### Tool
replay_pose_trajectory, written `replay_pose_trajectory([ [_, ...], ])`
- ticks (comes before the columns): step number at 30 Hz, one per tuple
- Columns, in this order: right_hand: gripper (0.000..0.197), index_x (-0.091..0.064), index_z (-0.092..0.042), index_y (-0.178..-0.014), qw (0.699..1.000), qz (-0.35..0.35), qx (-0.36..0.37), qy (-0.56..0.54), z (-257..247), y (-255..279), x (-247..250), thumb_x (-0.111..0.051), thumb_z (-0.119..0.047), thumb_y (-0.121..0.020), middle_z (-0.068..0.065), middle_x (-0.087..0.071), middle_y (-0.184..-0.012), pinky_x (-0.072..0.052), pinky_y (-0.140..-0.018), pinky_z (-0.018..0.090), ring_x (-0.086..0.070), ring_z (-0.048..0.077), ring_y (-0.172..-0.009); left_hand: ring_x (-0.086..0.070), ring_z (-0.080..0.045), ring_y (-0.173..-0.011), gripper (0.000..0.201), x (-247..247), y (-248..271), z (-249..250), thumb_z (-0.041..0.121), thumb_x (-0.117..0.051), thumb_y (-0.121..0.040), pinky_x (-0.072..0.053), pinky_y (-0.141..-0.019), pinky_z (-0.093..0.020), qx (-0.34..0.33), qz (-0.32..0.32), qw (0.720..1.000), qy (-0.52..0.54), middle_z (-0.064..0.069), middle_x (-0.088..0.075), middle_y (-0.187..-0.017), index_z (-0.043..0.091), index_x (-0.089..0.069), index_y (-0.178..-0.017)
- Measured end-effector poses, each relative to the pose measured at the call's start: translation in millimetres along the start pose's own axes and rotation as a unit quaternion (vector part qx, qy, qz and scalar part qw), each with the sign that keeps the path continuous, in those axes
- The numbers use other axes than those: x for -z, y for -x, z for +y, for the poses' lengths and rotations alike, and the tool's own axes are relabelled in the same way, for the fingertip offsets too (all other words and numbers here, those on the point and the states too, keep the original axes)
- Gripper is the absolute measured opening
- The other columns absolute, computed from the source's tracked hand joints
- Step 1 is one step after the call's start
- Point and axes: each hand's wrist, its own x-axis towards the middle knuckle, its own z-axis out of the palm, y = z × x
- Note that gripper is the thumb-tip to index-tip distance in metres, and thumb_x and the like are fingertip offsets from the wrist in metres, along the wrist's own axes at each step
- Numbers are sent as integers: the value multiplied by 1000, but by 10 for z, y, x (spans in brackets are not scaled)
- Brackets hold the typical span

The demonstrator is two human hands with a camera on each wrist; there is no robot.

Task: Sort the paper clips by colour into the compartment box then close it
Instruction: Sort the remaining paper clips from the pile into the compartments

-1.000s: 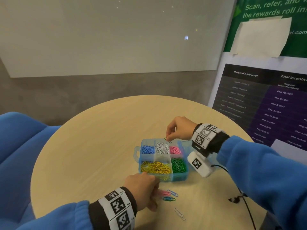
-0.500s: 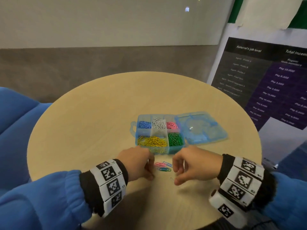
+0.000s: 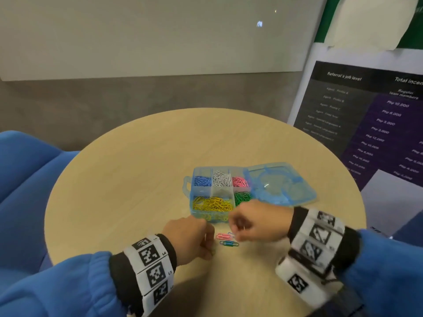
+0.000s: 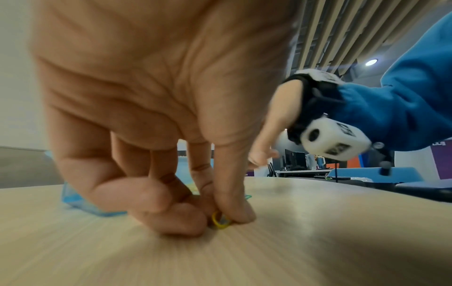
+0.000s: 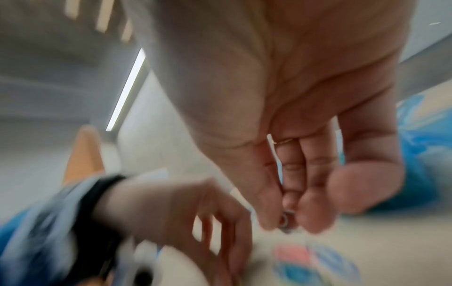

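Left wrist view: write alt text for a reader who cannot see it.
The left hand pinches a yellow paper clip against the wooden table. Behind it are the blue compartment box and the blurred right hand.

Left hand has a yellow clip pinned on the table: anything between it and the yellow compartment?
Nothing visible. The left hand pinches the yellow clip just in front of the box, lid open flat to the right. The yellow compartment is nearest.

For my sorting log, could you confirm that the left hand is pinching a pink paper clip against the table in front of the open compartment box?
Not quite: the clip is yellow, not pink. The left wrist view shows the left hand pinching a yellow paper clip against the table. The compartment box is indeed open.
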Motion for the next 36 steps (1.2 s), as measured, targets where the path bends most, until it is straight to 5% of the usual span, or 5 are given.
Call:
replay_pose_trajectory([
  [4, 11, -62, -17, -83, 969, 196, -12, -149, 151, -353, 477, -70, -10, -86, -2, -64, -74, -49, -54, 23, -58, 7, -59, -62, -13, -96, 20, 19, -6, 22, 33, -74, -83, -33, -68, -22, 0, 0, 1000, -7, 8, -70, -104, 24, -66, -99],
  [8, 15, -70, -11, -98, 962, 271, -24, -26, 163, -529, 641, -71, -20, -85, 1, -70, -96, -43, -70, 19, -56, 6, -73, -63, -15, -97, 27, 66, 11, 10, 37, -77, -80, -37, -70, -24, 2, -10, 1000, 2, 8, -70, -105, 25, -65, -101],
  [14, 12, -70, -15, -86, 988, 150, 12, 22, -56, -198, 317, -76, -24, -81, -8, -64, -76, -38, -60, 15, -54, 0, -64, -57, -7, -82, 25, 93, 83, -161, 36, -78, -77, -37, -62, -21, 17, -35, 999, 31, 13, -67, -92, 27, -66, -97],
  [19, 39, -64, -14, -118, 991, 66, 2, 118, -165, -68, -194, -75, -26, -82, 5, -65, -112, -47, -81, 29, -60, 21, -100, -57, -6, -78, 14, 77, 65, -141, 32, -77, -79, -37, -60, -18, 7, -39, 999, 24, 16, -60, -79, 27, -71, -91],
  [36, 13, -58, -5, -102, 983, 40, 7, 180, -156, -147, -374, -54, -9, -90, 17, -59, -105, -45, -70, 34, -58, 34, -95, -59, -12, -73, 21, 25, 126, -285, 5, -47, -92, -51, -61, -19, -8, -62, 976, 210, 7, -61, -83, 19, -60, -100],
])
